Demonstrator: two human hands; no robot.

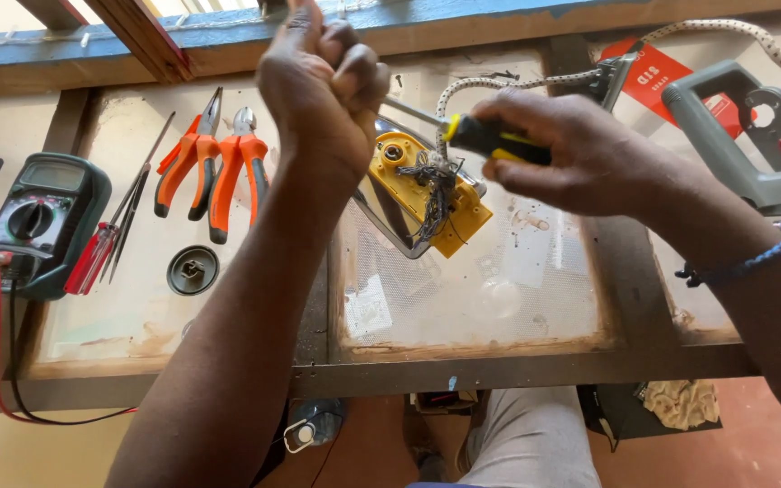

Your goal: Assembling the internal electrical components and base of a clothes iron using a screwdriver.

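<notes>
Yellow plastic marks the piece you are working on: the opened yellow iron part, with a tangle of dark wires spilling from it, sits tilted against a shiny metal soleplate near the middle of the tabletop. Your right hand grips a screwdriver with a black and yellow handle, the fingers wrapped tight around that handle, and its metal shaft points left just above the yellow part. Your left hand is raised above the part with its fingers curled into a closed fist; whether it pinches anything inside, you cannot tell. A braided black-and-white cord runs from the wires up toward the right edge of the view. Left of your forearm lie two orange-handled pliers side by side, a round dark knob below them, thin dark probes beside a small red-handled screwdriver, and a dark green multimeter with red and black leads trailing off the tabletop edge. On the far right rests a grey plastic handle casing, well apart from the yellow part, partly over a red card. A beaded bracelet circles your right wrist.
</notes>
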